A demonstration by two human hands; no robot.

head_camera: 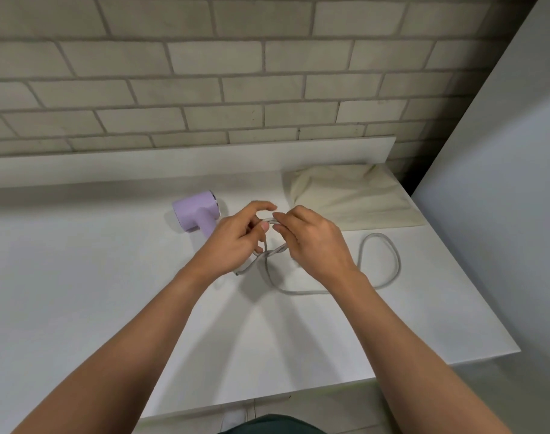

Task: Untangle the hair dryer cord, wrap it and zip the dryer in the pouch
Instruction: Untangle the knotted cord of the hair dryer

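Two hands meet at the centre of the frame over a white desk [110, 277], both working on the grey cord [392, 255]. The left hand [236, 242] has its fingers curled and pinches a small raised loop of the cord between thumb and fingertips. The right hand [311, 242] pinches the same loop from the other side, so the fingertips of the two hands nearly touch. Just below them the cord crosses over itself in a twist or loose knot, partly hidden by the palms. From there one long strand sweeps along the desk toward the right of the frame and curls into a wide open loop.

At centre left, just beside the left hand, the lilac hair dryer [197, 214] lies on its side on the desk. At upper right of the desk, the cream pouch [352, 198] lies flat, well apart from the dryer; I cannot tell whether its zip is open. A pale brick wall [204, 73] fills the top of the frame.

By my reading this is the untangling step, with wrapping and zipping not yet begun. The next move probably calls for widening the pinched loop and feeding the free strand back through the crossing, with gentle pulls so the knot loosens rather than tightens.
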